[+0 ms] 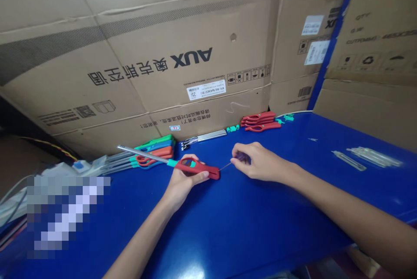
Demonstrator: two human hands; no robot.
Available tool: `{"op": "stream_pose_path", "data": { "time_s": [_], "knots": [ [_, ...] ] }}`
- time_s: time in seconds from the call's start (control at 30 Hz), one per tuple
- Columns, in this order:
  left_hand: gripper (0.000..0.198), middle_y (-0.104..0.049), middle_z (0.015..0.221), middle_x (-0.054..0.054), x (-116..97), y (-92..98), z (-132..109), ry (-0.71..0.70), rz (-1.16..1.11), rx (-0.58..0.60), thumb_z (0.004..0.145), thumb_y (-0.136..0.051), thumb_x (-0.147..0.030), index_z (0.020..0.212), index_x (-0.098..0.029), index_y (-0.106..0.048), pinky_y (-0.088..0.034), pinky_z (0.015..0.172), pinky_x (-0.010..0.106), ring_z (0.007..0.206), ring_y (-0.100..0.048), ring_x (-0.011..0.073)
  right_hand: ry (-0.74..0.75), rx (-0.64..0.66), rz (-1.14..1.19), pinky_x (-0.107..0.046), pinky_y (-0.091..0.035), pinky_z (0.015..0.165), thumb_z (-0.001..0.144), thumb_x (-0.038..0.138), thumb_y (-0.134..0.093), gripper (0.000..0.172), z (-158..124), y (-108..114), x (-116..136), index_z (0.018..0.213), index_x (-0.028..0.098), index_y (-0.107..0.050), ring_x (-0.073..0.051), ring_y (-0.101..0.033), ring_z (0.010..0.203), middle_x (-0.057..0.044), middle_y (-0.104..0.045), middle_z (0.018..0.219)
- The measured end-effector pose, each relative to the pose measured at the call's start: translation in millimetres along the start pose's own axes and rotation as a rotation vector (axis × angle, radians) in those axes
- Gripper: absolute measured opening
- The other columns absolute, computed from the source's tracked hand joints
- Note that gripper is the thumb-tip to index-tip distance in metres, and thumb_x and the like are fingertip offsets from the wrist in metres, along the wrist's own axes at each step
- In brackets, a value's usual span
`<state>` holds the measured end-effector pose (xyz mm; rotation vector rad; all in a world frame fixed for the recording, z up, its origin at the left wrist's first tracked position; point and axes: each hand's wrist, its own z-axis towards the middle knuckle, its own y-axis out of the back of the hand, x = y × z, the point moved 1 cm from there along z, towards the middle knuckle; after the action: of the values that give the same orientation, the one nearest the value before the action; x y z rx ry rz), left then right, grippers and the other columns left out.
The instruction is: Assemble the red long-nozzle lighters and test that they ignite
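Blue tabletop [247,231], glossy, backed on the far side by a cardboard wall [140,22] w/ upside-down AUX print; 2nd carton [368,109] bounds the far R.

Red handle [198,169] is held over abt mid-table in the L hand [180,182], fingers wrapped round it, thumb on the near side. Teal collar [171,163] joins it to a silver tube [143,154] pointing far L; butt end faces R. R hand [250,161] is just R of it, thumb + finger pinching a thin wire [225,167] that runs to the butt end.

Tube passes near a stack of coloured handles [158,152] (green, blue, orange) w/ their own tubes, so tight on that side. Farther, along the wall's foot, L to R: silver rods [210,135] w/ dark ends, teal pieces [233,128], a pile of red handles [260,121], more teal bits [287,117]. Far L, white power strip [60,169] or sim.; part of the near L is pixelated, can't tell what's there.

Well R, beyond the R forearm: clear plastic parts [374,156], plus small white bits [312,139] farther off. Most room for moving is near side, b/w the forearms; near R table edge runs under the R forearm.
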<state>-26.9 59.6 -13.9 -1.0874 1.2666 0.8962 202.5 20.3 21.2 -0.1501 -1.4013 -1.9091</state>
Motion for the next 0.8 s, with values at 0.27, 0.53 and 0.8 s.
{"op": "stream_pose_path", "data": {
  "time_s": [0.27,0.53,0.8],
  "knots": [
    [0.048,-0.066,0.088,0.000,-1,-4.6,-4,-0.033,-0.028,-0.047,0.058,-0.074,-0.010,0.097,-0.022,-0.049,-0.059,0.070,0.036,0.085,-0.068,0.0216,0.061,0.077,-0.014,-0.027,-0.042,0.069,0.083,0.010,-0.050,0.013,-2,-1,1,0.090,0.019,-0.057,-0.014,-0.055,0.073,-0.004,-0.062,0.089],
    [0.053,-0.071,0.095,0.005,8,-8.7,-2,-0.078,-0.003,-0.115,0.052,-0.072,-0.007,0.102,-0.020,-0.060,-0.055,0.083,0.036,0.093,-0.068,0.0239,0.059,0.095,-0.053,-0.030,-0.045,0.072,0.089,0.024,-0.054,0.007,-2,-2,3,0.093,0.021,-0.060,-0.017,-0.060,0.079,-0.003,-0.066,0.092],
    [0.031,-0.073,0.087,0.005,16,-5.2,4,-0.069,0.077,-0.193,0.054,-0.082,-0.021,0.082,-0.016,-0.070,-0.052,0.083,0.034,0.086,-0.068,0.0223,0.105,0.048,-0.161,-0.032,-0.047,0.072,0.092,0.019,-0.050,0.016,-4,-15,3,0.101,0.017,-0.063,-0.020,-0.063,0.080,-0.008,-0.067,0.097]
  ]
}}
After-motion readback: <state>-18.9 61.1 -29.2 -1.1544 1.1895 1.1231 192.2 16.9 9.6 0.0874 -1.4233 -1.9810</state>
